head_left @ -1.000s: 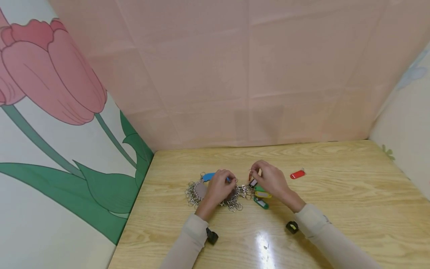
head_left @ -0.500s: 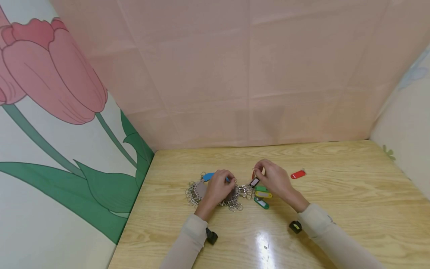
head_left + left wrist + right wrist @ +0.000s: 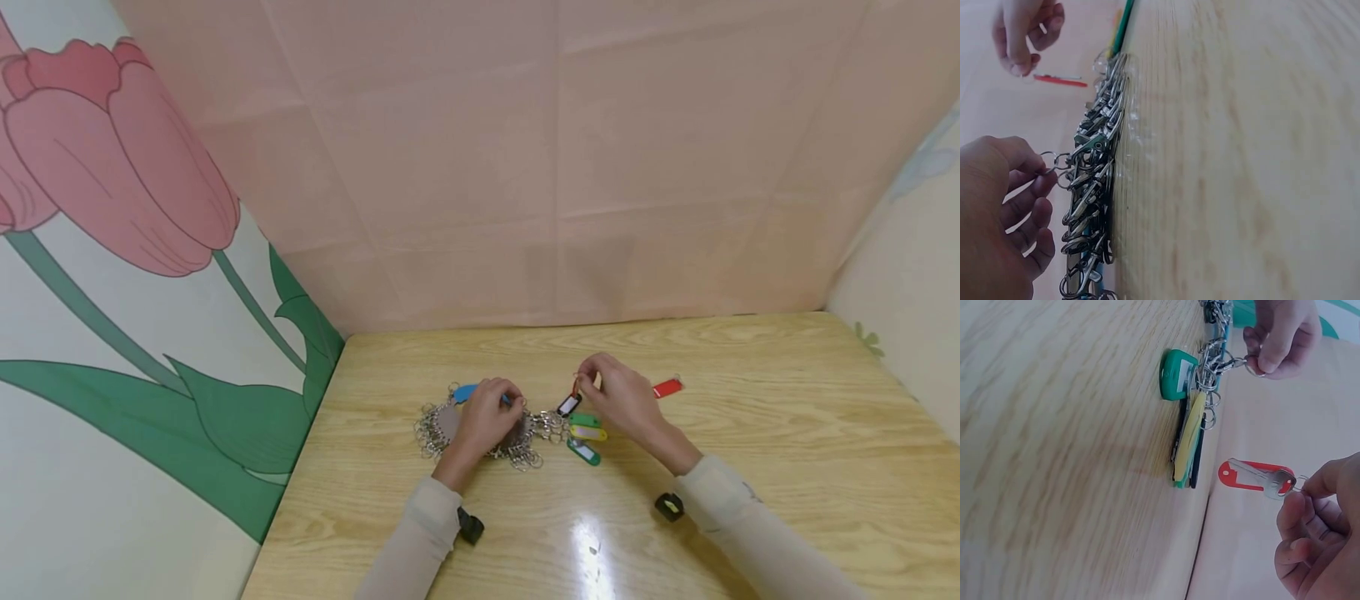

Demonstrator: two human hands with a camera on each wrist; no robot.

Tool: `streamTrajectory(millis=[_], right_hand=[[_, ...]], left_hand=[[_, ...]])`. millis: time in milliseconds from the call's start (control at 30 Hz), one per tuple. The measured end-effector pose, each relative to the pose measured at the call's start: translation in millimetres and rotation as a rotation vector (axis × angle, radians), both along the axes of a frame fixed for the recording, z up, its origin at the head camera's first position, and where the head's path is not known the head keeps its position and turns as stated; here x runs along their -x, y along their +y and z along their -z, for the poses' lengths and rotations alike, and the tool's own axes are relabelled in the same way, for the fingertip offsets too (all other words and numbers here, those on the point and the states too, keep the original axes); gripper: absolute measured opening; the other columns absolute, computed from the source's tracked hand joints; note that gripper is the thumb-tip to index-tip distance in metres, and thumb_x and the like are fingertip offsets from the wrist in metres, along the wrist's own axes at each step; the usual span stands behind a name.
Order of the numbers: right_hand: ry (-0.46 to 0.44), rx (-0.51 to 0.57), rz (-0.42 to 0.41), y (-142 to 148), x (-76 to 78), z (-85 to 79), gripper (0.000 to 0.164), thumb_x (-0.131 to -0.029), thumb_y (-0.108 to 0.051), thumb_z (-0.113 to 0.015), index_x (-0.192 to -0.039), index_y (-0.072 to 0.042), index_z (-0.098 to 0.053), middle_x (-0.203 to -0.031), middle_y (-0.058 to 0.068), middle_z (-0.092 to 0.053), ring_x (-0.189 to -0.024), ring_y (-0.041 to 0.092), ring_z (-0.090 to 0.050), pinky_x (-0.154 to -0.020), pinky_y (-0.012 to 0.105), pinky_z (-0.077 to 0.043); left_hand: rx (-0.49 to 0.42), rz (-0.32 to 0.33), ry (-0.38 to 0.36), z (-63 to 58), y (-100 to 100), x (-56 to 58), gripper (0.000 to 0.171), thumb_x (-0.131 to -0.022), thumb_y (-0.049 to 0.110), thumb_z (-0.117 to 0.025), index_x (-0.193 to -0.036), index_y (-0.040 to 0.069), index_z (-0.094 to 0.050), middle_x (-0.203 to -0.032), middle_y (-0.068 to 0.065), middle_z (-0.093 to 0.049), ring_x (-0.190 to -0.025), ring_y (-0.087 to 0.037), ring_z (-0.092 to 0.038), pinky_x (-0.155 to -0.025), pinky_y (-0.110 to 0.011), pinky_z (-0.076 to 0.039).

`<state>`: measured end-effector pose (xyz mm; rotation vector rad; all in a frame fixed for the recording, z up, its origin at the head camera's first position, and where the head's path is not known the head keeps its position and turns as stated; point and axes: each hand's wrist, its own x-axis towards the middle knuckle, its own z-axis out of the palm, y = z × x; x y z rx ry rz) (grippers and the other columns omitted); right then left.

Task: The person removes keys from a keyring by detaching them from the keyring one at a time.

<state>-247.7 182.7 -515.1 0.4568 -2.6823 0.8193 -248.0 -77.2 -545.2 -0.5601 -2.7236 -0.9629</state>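
My left hand (image 3: 483,425) pinches a small metal split ring (image 3: 1050,164) between thumb and fingertip. That ring joins a dense row of metal snap hooks and rings (image 3: 1088,187) fixed around brownish discs (image 3: 447,423) on the table. To the right, my right hand (image 3: 618,400) pinches the ring of a red key tag (image 3: 1230,476), with a silver key (image 3: 1250,474) hanging alongside it, raised above the table. Close to that hand, a black tag (image 3: 569,405), a yellow tag (image 3: 588,434) and a green tag (image 3: 583,452) lie at the row's right end.
A second red tag (image 3: 667,387) lies alone on the wooden table (image 3: 787,433), right of my right hand. A blue tag (image 3: 463,393) sits behind the discs. Pink cloth (image 3: 555,208) hangs at the back, and a tulip-painted wall (image 3: 150,333) stands left.
My right hand has shifted slightly right with the red key tag, away from the row of hooks, and now partly covers the loose red tag. The left hand has stayed nearly still.
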Motion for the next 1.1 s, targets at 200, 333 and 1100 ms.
streamTrajectory(millis=[200, 333, 1100], right_hand=[[0.028, 0.002, 0.003, 6.2, -2.6, -1.9, 0.006, -0.102, -0.015, -0.067, -0.102, -0.01, -0.071, -0.095, 0.004, -0.071, -0.063, 0.008, -0.053, -0.049, 0.023, -0.041], [0.041, -0.006, 0.011, 9.5, -4.1, -3.7, 0.005, -0.101, -0.014, -0.068, -0.101, -0.009, -0.07, -0.094, 0.004, -0.071, -0.064, 0.01, -0.054, -0.05, 0.023, -0.041], [0.119, 0.008, 0.032, 25.9, -1.4, -7.1, 0.007, -0.101, -0.013, -0.068, -0.1, -0.006, -0.071, -0.092, 0.005, -0.071, -0.064, 0.009, -0.055, -0.054, 0.024, -0.041]], left_hand=[[-0.008, -0.01, -0.011, -0.3, -1.3, -0.7, 0.008, -0.103, 0.022, -0.07, -0.103, 0.019, -0.077, -0.099, 0.006, -0.074, -0.09, -0.019, -0.065, -0.073, -0.024, -0.05], [-0.007, -0.013, -0.016, -0.9, -1.3, -1.6, 0.008, -0.103, 0.023, -0.07, -0.103, 0.02, -0.077, -0.1, 0.006, -0.074, -0.09, -0.017, -0.063, -0.075, -0.024, -0.05], [-0.006, -0.003, -0.076, -5.1, -4.1, -1.5, 0.01, -0.105, 0.023, -0.068, -0.105, 0.019, -0.077, -0.103, 0.004, -0.075, -0.09, -0.013, -0.061, -0.077, -0.026, -0.052]])
